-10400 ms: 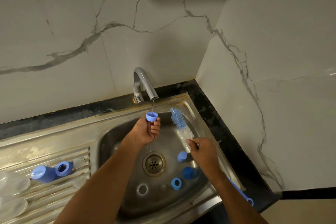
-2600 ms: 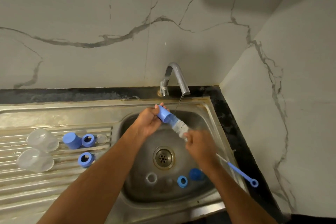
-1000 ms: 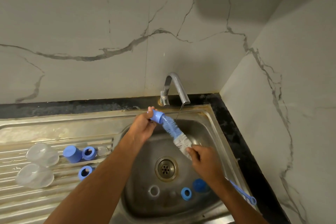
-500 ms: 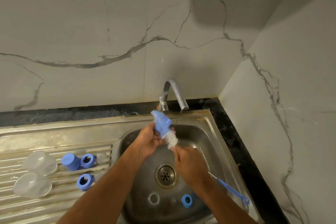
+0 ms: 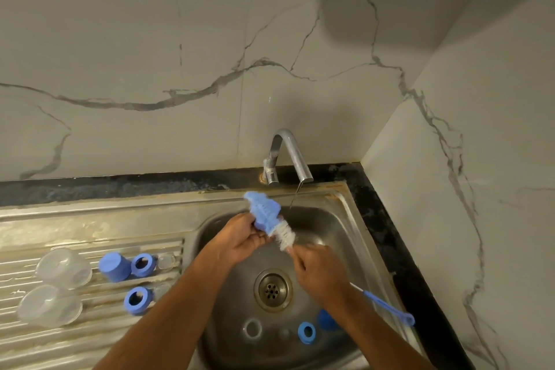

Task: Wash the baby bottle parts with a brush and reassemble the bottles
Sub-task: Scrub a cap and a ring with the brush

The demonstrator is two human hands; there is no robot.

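Clear cups (image 5: 63, 268) lie at the far left on the ridged steel drainboard (image 5: 90, 336), two of them, one (image 5: 49, 305) nearer than the other. Just to their right sits a blue cap (image 5: 114, 266) on its side, touching a blue ring (image 5: 143, 264), and a small clear teat (image 5: 166, 260) lies beside that ring. A second blue ring (image 5: 137, 300) lies nearer, apart from the first.

Next comes the left hand (image 5: 240, 242), held over the sink (image 5: 339, 228). Its fingers curl round a small blue bottle part (image 5: 265, 216) and hold it up, just left of the thin stream of water (image 5: 293, 197) falling from the tap (image 5: 289, 155). The brush (image 5: 285, 236) goes through that part: blue bristles stick out past the far side of it and white bristles show on the near side, between the two hands.

Down in the sink the drain (image 5: 272, 290) sits in the middle. Near the front edge lie a clear ring (image 5: 252, 328), a third blue ring (image 5: 306, 332) and one more blue cap (image 5: 326, 320), half hidden under the right arm.

The right hand (image 5: 319, 272) is just right of the left hand, close but not touching it. Its fingers are closed round the brush wire, right below the white bristles. The blue brush handle (image 5: 389, 308) sticks out behind this hand, to the right, over the sink's right rim, and ends in a small loop
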